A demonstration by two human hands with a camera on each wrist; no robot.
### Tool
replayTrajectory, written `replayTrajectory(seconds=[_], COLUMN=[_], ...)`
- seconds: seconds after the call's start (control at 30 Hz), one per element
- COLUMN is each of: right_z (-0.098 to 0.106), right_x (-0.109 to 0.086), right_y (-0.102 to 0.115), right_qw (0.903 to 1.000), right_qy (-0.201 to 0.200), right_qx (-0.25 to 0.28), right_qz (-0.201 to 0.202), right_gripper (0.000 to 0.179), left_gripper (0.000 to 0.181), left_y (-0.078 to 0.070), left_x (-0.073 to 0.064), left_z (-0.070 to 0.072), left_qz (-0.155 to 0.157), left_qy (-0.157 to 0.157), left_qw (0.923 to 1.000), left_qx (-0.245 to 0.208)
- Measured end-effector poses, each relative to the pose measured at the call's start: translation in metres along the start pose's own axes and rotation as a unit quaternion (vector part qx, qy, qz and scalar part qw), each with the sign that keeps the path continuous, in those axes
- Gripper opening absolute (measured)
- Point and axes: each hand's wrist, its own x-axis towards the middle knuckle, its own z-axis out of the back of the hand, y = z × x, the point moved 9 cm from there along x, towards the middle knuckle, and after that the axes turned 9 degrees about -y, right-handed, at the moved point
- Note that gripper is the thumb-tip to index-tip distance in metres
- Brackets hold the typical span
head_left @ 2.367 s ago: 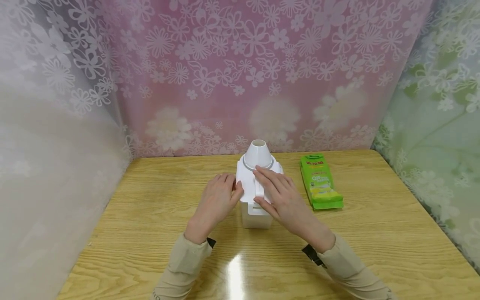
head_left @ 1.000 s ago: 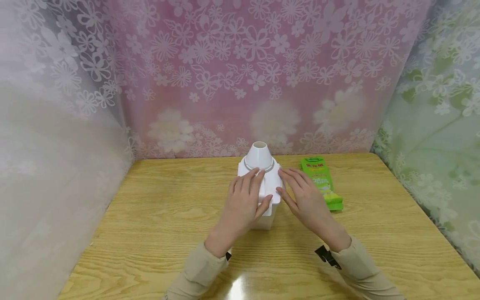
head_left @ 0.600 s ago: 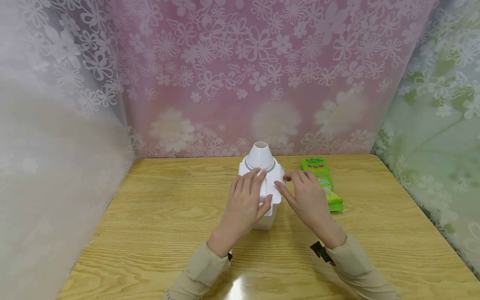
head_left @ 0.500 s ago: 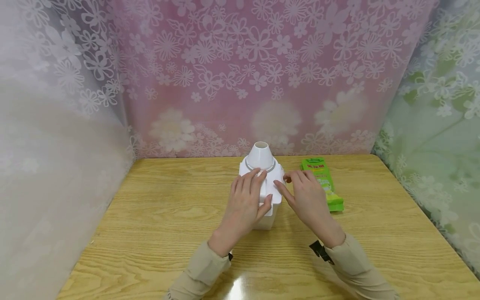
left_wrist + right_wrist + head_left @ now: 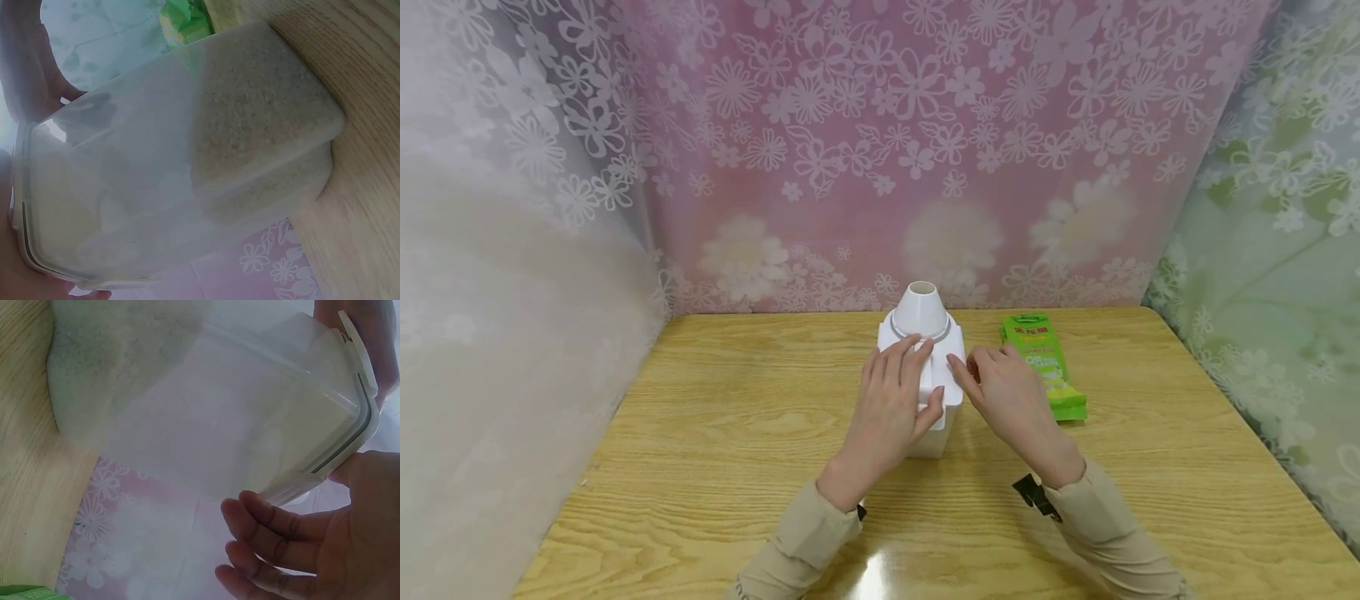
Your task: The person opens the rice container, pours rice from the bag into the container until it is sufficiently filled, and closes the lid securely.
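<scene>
Left hand (image 5: 891,400) lies flat on the lid (image 5: 936,367) of the container (image 5: 928,417), fingers straight across the top, thumb against the near lid edge. It presses rather than grips. Right hand (image 5: 1007,396) sits at the container's right side, fingers loosely bent, index tip at the lid's right edge; it holds nothing, and real contact is hard to confirm from the head view. In the right wrist view the fingers (image 5: 275,525) hover just beside the lid rim, not wrapped round it.

Container stands upright mid-table (image 5: 700,433), toward the back, between both hands. White lid with a cone spout (image 5: 919,310) and grey ring at the far end. Body is translucent plastic; the left wrist view shows pale grain (image 5: 262,119) filling the lower part.

Handling guess: stiff, smooth walls, likely a bit slippery, and bottom-heavy with that fill, so moderate weight. Not fragile, but the lid could pop if it is lifted by the lid alone. Best hold looks like both side walls below the lid rim, or one hand under the base. Spout is a poor grip point.

Green packet (image 5: 1041,367) lies flat just right of the right hand, partly hidden by it. Floral curtains (image 5: 887,150) hang behind and on both sides.
</scene>
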Motion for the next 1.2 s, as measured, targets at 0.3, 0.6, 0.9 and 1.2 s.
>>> replayTrajectory(seconds=[0.3, 0.6, 0.9, 1.2], right_z=[-0.0030, -0.0018, -0.0005, -0.0014], right_x=[0.0021, 0.0043, 0.0038, 0.0022], right_y=[-0.0015, 0.0014, 0.0066, 0.0036], right_qw=[0.9995, 0.9985, 0.9948, 0.9959], right_qy=[0.011, 0.004, -0.021, -0.018], right_qx=[0.027, 0.029, 0.000, 0.009], right_qz=[0.011, 0.045, 0.099, 0.088], right_gripper=[0.034, 0.033, 0.034, 0.036], left_gripper=[0.049, 0.049, 0.049, 0.048], left_y=[0.0020, 0.0049, 0.0044, 0.0022], left_x=[-0.0003, -0.0011, 0.0003, 0.0006], left_z=[-0.0021, -0.0069, -0.0072, -0.0067], left_qz=[0.009, 0.025, 0.023, 0.019], left_qy=[0.001, 0.019, 0.016, 0.011], left_qw=[0.9998, 0.9985, 0.9974, 0.9967], left_qx=[-0.016, -0.045, -0.066, -0.078])
